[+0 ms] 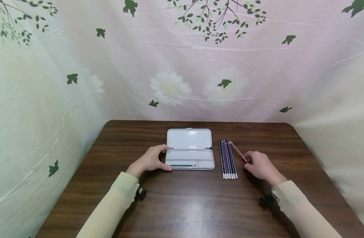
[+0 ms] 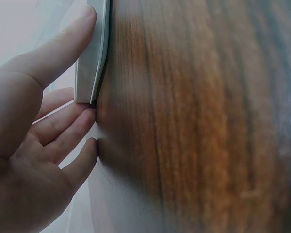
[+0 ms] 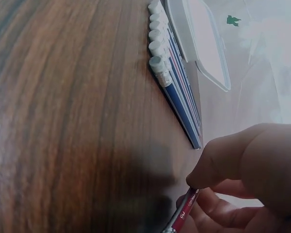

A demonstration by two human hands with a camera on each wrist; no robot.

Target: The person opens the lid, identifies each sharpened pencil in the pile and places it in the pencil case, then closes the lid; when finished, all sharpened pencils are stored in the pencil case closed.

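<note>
A white pencil case (image 1: 182, 154) lies with its lid (image 1: 189, 140) folded back, away from me. My left hand (image 1: 152, 158) spans its left end, thumb along the front side and fingers at the end and back corner. One pencil (image 1: 182, 165) rests in the case's front compartment. My right hand (image 1: 258, 165) pinches a red pencil (image 1: 238, 152) between thumb and fingers, its far tip slanting toward the row. Foil lettering shows on that red pencil (image 3: 186, 208) in the right wrist view. Several dark and red pencils (image 1: 228, 160) lie side by side between case and right hand.
The row's white erasers (image 3: 157, 63) point toward my side of the brown wooden table (image 1: 188, 205). A floral cloth (image 1: 182, 66) hangs behind the table's far edge and along both sides. Dark straps with small devices sit at both wrists.
</note>
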